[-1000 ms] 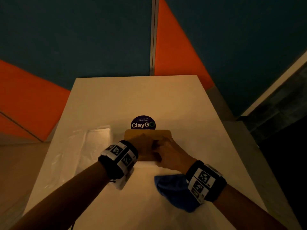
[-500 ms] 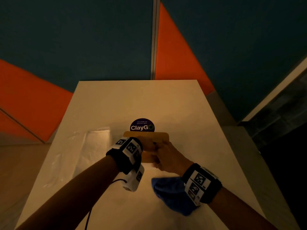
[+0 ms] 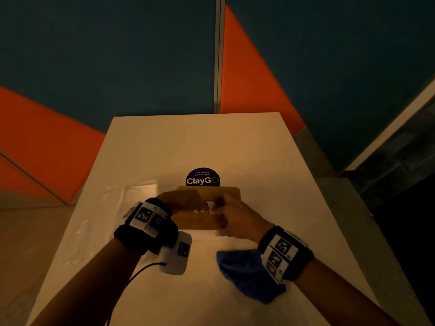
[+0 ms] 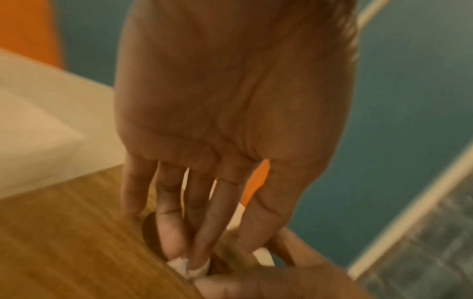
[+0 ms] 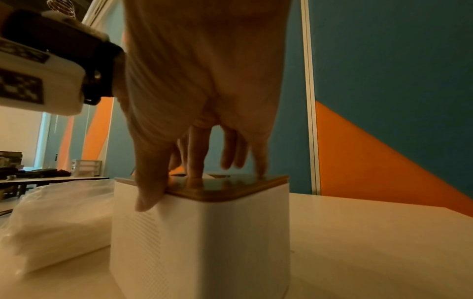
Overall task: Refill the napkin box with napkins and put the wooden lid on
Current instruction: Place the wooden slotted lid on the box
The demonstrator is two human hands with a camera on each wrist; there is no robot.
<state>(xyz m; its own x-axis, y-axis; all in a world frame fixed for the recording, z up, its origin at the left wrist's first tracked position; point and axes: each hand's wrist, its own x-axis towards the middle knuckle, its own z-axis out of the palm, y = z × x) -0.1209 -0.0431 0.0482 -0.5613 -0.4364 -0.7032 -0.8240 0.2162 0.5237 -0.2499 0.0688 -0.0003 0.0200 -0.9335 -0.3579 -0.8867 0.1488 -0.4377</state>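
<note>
The white napkin box (image 5: 204,242) stands mid-table with the wooden lid (image 3: 231,192) (image 5: 230,188) seated on top. My left hand (image 3: 186,203) (image 4: 187,259) reaches into the lid's oval slot and pinches a white napkin (image 4: 179,264) (image 3: 210,204) at its fingertips. My right hand (image 3: 226,212) (image 5: 199,176) presses straight fingers on the lid from the near right, its thumb hanging down the box's side wall. Both hands cover most of the lid in the head view.
A clear plastic pack of napkins (image 3: 138,196) (image 5: 58,218) lies just left of the box. A blue cloth (image 3: 244,274) sits near my right wrist. A round ClayGo sticker (image 3: 202,177) is behind the box on the white table (image 3: 188,142).
My left hand has rolled over and its fingers have gone into the slot, where a bit of white napkin now shows. The right hand stays on the lid.
</note>
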